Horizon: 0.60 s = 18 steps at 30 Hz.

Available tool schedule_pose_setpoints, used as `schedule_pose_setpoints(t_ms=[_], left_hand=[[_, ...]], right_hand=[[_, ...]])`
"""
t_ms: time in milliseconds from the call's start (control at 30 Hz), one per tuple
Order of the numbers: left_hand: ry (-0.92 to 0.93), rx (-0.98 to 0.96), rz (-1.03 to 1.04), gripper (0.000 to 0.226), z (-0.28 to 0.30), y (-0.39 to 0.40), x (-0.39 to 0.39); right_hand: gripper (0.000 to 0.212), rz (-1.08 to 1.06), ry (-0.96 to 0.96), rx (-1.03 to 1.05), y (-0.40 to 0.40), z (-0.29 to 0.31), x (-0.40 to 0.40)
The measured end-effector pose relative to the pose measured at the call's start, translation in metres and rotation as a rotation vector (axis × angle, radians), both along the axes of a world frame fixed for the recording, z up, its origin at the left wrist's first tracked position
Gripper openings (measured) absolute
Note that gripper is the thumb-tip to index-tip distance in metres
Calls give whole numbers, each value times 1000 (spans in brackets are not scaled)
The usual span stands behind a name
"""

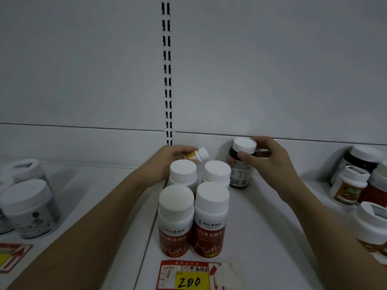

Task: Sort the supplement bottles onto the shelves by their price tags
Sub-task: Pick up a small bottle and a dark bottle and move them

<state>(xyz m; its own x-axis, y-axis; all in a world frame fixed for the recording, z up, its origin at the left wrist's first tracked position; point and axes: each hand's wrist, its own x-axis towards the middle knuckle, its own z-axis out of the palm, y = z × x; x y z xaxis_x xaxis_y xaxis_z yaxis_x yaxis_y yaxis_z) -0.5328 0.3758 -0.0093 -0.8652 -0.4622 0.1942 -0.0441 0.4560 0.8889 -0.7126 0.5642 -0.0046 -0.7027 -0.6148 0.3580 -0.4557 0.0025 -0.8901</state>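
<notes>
A small amber bottle with a white cap and an orange label is held tilted in the left hand, its cap pointing right, just behind a block of 4 red-labelled bottles. That block stands in 2 rows of 2 on the white shelf, running from near its front edge toward the back panel. A dark bottle with a white cap is gripped at the cap by the right hand, thumb in front and fingers behind; it stands upright at the back edge of the shelf, just right of the block's rear row. A price tag reading 200 is fixed to the shelf's front edge, below the front pair. White tubs are grouped toward the shelf's left end, and mixed bottles toward its right end, both well apart from the hands.
</notes>
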Motion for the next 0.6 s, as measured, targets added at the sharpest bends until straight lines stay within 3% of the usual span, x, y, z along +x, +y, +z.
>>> schedule_pose_setpoints(t_ms=[167, 400, 533, 600], left_hand=[[280, 155, 143, 27, 14, 3, 11], [361, 279, 199, 23, 22, 13, 12], [460, 322, 206, 27, 47, 33, 11], [490, 298, 141, 29, 65, 46, 11]], right_hand=[[35, 46, -139, -136, 1, 3, -5], [25, 114, -266, -236, 7, 19, 1], [26, 159, -547, -339, 16, 42, 11], [30, 194, -565, -327, 22, 58, 18]])
